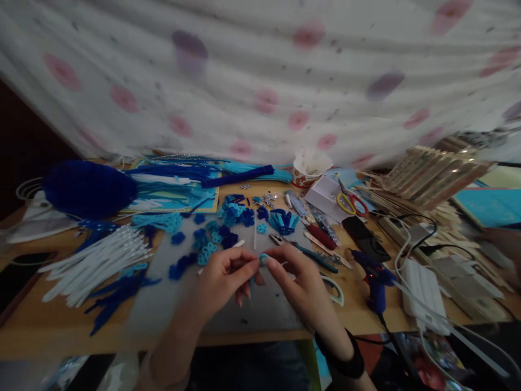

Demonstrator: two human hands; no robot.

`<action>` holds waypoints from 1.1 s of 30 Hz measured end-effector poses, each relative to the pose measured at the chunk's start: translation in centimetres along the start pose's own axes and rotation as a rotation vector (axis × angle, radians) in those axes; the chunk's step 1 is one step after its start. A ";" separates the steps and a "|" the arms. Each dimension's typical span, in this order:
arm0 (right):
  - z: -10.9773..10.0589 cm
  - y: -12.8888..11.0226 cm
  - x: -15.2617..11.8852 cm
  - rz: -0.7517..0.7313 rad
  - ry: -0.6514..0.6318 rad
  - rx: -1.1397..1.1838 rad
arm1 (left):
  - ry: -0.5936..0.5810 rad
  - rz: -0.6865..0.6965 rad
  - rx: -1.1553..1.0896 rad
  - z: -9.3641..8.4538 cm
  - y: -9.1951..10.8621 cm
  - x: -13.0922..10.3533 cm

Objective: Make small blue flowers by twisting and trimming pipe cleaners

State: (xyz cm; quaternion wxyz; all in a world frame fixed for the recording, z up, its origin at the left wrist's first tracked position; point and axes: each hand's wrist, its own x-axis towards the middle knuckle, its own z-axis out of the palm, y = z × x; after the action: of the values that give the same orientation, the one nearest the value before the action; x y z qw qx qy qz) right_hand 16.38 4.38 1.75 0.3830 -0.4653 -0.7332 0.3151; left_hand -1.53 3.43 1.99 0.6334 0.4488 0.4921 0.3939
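My left hand (pixel 228 277) and my right hand (pixel 299 279) meet above the grey mat (pixel 163 304), thumbs and fingertips pinched together. Between them is a small light blue pipe cleaner (pixel 264 259), curled at the top, with a tail hanging below the left fingers. Its exact shape is partly covered by the fingertips. Just beyond the hands lie fuzzy blue flowers (pixel 207 252) in light and dark shades. A looped blue bundle (pixel 284 221) sits behind my right hand. Pliers with dark teal handles (pixel 315 258) rest beside that hand, touching or very near it.
White looped strips (pixel 101 263) and a dark blue fuzzy bundle (pixel 89 190) are at left. On the right are a blue glue gun (pixel 376 285) with a red light, scissors (pixel 352 202), a black phone (pixel 366 239), and a white power strip (pixel 425 296) with cables. A paper cup (pixel 305 176) stands at the back.
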 end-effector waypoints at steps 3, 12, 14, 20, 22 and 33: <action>0.8 0.0 0.1 -0.016 -0.021 0.021 | -0.016 0.010 -0.032 0.4 -0.1 -0.3; 1.0 -0.2 0.0 -0.098 0.028 0.016 | -0.015 -0.082 -0.079 0.2 -0.7 -0.3; 0.9 -0.3 0.1 -0.113 0.048 -0.012 | -0.040 -0.094 -0.067 0.2 -0.9 -0.1; 1.0 0.2 0.2 -0.014 0.039 -0.032 | 0.078 0.222 0.389 0.8 -1.2 -0.7; 1.1 0.5 0.3 0.031 0.055 -0.012 | 0.192 0.367 0.646 1.3 -1.3 -1.3; 0.8 0.4 0.0 0.253 0.033 0.400 | 0.112 0.102 0.170 1.1 -1.7 -1.5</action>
State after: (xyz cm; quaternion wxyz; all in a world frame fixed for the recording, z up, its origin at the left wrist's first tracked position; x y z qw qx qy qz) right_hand 15.87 4.42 1.06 0.4369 -0.4733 -0.5857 0.4920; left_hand -0.69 1.31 0.93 0.5436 0.5026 0.5348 0.4073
